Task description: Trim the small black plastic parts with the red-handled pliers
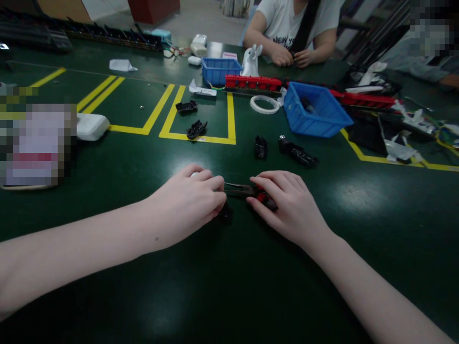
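Needle-nose pliers with red and black handles lie low over the green table. My right hand is closed around their handles, the jaws pointing left. My left hand is closed with the fingertips down on a small black plastic part, most of which is hidden under the fingers. The plier tips reach to my left fingers; whether they grip anything there is hidden. Ahead of my right hand lie a short black part and a longer black part.
Two black parts lie by a yellow-taped rectangle. Further back are a blue bin, a smaller blue bin, a tape roll and a red strip. A white case sits left. Across the table another person's hands hold something small.
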Demonstrator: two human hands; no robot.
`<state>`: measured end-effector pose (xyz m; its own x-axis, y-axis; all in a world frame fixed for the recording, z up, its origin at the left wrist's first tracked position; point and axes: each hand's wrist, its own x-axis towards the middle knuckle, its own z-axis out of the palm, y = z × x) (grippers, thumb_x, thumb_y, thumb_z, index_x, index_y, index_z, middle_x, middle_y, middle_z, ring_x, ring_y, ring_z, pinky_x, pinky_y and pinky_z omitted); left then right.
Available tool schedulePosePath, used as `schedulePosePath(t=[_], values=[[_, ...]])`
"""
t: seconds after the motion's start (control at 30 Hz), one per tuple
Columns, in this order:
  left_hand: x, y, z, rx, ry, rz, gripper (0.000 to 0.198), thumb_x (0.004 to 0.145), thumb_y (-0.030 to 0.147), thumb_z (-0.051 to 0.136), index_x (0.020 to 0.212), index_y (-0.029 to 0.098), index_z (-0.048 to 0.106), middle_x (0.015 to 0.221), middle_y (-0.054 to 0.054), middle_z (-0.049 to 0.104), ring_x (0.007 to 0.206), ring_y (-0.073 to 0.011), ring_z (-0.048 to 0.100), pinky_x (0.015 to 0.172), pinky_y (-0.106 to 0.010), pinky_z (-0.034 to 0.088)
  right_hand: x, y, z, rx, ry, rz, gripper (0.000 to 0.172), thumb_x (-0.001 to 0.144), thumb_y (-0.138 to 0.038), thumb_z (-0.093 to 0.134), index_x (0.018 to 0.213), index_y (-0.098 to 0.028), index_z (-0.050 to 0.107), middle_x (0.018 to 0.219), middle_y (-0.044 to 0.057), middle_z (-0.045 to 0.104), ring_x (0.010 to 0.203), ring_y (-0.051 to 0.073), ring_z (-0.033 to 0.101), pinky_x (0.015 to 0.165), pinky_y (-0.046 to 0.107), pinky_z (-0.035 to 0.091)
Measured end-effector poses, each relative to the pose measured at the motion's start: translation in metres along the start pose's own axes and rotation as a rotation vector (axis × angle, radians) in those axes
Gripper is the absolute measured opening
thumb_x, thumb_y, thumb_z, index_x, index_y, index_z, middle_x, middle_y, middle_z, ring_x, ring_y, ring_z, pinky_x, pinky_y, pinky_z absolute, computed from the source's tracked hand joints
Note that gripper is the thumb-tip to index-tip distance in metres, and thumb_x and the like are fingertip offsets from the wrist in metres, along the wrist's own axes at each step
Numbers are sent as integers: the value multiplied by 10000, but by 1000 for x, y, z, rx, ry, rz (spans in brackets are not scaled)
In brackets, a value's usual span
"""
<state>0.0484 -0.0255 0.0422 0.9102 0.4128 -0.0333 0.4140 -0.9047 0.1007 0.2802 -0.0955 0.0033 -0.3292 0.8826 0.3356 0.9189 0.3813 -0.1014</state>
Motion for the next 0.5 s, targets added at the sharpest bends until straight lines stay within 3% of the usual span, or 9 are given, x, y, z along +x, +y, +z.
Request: schedulePosePath(t=[0.3, 0.5], values=[[-5, -9, 11, -96, 27, 14, 134, 927, 244, 547, 1015, 239, 648, 1049, 10, 640, 902, -163, 621, 861, -334, 426, 0, 0, -5, 1, -41, 0, 344, 916, -358, 533, 1166, -133, 607, 1166, 143, 626, 1097, 276, 559, 931, 437, 436], [-4, -7, 7, 44, 41, -27, 148, 916, 233, 552, 1007, 199, 663, 1114, -35, 624, 986, -219, 606, 900, -386, 424, -3, 11, -5, -4, -170, 102, 502, 883, -504, 551, 1230, -142, 577, 1216, 147, 593, 1075, 294, 554, 894, 445, 458]])
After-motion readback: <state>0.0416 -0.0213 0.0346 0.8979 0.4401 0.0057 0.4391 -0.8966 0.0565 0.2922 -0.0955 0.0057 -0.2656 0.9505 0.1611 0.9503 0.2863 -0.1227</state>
